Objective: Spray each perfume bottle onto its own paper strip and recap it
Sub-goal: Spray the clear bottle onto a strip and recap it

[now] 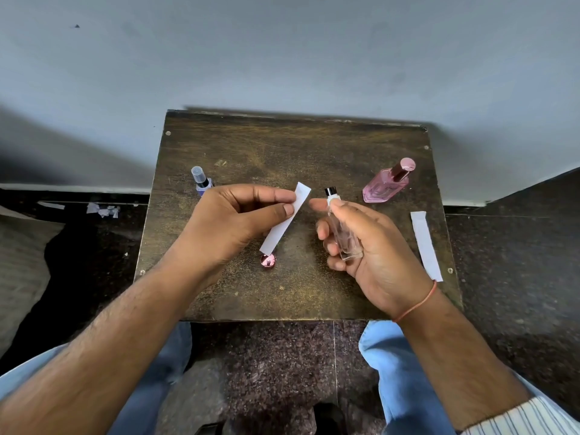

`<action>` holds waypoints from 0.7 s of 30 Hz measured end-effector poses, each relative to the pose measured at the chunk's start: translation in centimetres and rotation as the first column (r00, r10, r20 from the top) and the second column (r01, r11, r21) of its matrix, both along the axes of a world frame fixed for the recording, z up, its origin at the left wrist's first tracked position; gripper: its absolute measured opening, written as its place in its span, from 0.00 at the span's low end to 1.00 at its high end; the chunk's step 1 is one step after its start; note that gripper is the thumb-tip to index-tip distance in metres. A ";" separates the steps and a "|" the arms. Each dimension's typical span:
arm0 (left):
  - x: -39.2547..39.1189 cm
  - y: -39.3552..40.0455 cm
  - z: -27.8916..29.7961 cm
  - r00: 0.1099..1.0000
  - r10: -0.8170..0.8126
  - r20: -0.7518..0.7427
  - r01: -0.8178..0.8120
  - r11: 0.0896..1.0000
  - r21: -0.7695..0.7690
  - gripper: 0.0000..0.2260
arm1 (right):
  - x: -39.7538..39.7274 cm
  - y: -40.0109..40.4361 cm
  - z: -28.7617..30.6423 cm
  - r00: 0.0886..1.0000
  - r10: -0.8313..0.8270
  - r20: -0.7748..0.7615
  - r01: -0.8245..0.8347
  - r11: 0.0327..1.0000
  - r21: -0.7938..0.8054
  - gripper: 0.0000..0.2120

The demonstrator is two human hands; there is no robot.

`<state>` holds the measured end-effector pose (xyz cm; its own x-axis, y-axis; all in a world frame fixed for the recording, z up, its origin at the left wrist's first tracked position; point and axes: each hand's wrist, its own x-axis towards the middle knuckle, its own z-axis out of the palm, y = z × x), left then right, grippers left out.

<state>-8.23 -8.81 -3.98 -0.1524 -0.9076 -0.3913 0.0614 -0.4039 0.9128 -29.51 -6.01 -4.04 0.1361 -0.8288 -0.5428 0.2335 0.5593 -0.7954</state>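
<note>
My left hand [232, 221] pinches a paper strip [287, 219] just left of the clear bottle [343, 233]. My right hand [361, 243] grips that bottle upright above the desk [282, 146], nozzle facing the strip for spraying; its pink cap [268, 261] waits left of the bottle.

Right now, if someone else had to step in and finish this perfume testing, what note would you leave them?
Left hand pinches a paper strip above the table.
Right hand grips the uncapped clear bottle, a fingertip on its sprayer, nozzle toward the strip.
Pink cap lies on the table, below the strip.
Pink bottle stands capped at far right, purple bottle capped at far left.
A spare strip lies at the right edge.
Left: spray, then recap the clear bottle. Whether the others are done is unclear.
</note>
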 end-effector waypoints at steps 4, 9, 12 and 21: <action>-0.1 0.2 0.0 1.000 0.019 -0.006 -0.020 1.000 -0.010 0.10 | 0.2 0.1 0.6 1.000 0.013 0.026 -0.014 0.999 0.030 0.14; -0.4 0.3 0.2 0.999 0.044 -0.016 -0.045 0.999 -0.030 0.10 | 0.2 0.1 0.9 0.994 0.111 0.010 -0.111 0.986 0.128 0.28; -0.5 0.2 0.3 0.998 0.062 0.003 -0.062 0.998 0.001 0.16 | 0.5 0.1 1.0 0.994 0.105 -0.019 -0.101 0.985 0.143 0.29; -0.6 0.2 0.6 0.998 0.048 0.042 -0.050 0.998 0.036 0.20 | 1.6 0.2 1.1 0.954 -0.043 -0.295 0.015 0.995 -0.096 0.23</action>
